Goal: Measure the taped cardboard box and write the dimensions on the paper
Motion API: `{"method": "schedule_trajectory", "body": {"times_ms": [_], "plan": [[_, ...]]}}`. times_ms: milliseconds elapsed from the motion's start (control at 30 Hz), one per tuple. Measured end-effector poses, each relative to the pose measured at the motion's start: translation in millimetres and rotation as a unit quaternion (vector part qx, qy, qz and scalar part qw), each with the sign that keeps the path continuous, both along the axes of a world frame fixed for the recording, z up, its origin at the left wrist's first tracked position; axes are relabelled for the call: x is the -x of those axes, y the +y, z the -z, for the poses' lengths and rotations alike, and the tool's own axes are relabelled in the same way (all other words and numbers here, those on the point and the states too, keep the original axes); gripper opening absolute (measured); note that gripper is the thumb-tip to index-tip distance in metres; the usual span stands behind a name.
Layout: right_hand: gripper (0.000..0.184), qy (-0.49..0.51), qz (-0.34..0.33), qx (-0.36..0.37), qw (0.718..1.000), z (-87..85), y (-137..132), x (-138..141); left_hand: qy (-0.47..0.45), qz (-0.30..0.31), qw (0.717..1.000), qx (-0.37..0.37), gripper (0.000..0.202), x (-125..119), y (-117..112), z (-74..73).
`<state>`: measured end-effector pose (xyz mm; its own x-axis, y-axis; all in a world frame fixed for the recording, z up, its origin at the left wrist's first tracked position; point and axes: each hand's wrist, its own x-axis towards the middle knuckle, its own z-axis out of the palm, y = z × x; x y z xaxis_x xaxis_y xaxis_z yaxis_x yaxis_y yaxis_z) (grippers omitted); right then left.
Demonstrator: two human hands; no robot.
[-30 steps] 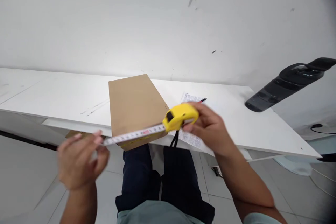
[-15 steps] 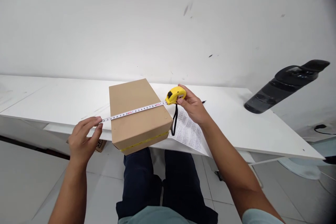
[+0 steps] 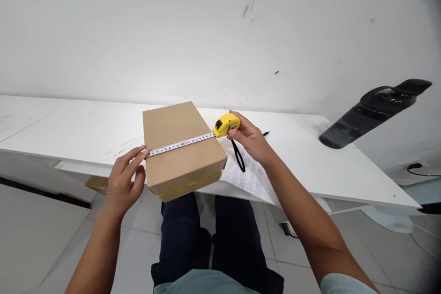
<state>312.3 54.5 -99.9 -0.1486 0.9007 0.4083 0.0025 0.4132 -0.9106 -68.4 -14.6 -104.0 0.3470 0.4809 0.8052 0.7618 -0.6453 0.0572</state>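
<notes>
A brown cardboard box [image 3: 172, 124] with a yellow strip along its near side sits at the front edge of the white table. Across its top lies the white blade of a yellow tape measure [image 3: 226, 125]. My right hand [image 3: 251, 140] grips the tape measure's case just off the box's right edge, and a black wrist strap hangs from it. At the box's left edge, my left hand [image 3: 127, 181] has its fingertips on the end of the blade; the end hook is hidden by the fingers.
A sheet of paper with writing [image 3: 246, 177] lies right of the box, with a dark pen [image 3: 266, 133] behind my right hand. A black bottle [image 3: 365, 115] stands farther right on the white table [image 3: 86, 124]. A small cardboard box [image 3: 96, 183] is below the table's left part.
My left hand has moved right, bringing the blade's end to the box's left edge. The case has shifted slightly left, less blade is out, and the strap has swung right.
</notes>
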Motion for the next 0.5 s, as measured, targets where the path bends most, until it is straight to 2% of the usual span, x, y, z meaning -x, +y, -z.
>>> {"method": "schedule_trajectory", "body": {"times_ms": [133,267,400,433,500], "plan": [[0.069,0.003,0.011,-0.002,1.0,0.8,0.1,-0.6,0.044,-0.025,0.998,-0.045,0.071,4.0,0.8,-0.5],[0.068,0.015,0.018,-0.003,1.0,3.6,-0.5,0.5,0.097,-0.051,0.986,-0.124,0.072,11.9,9.0,0.6],[0.069,0.03,0.02,-0.008,0.999,-1.4,2.7,0.3,0.115,-0.049,0.972,-0.2,0.054,24.0,11.1,-5.3],[0.069,0.031,0.028,-0.009,0.999,-5.3,1.8,-1.4,0.111,-0.045,0.971,-0.206,0.046,24.6,4.5,-9.1],[0.067,0.031,0.055,-0.013,0.998,-14.8,-6.8,-7.8,0.05,-0.046,0.99,-0.12,0.034,19.6,-21.4,-18.0]]}}
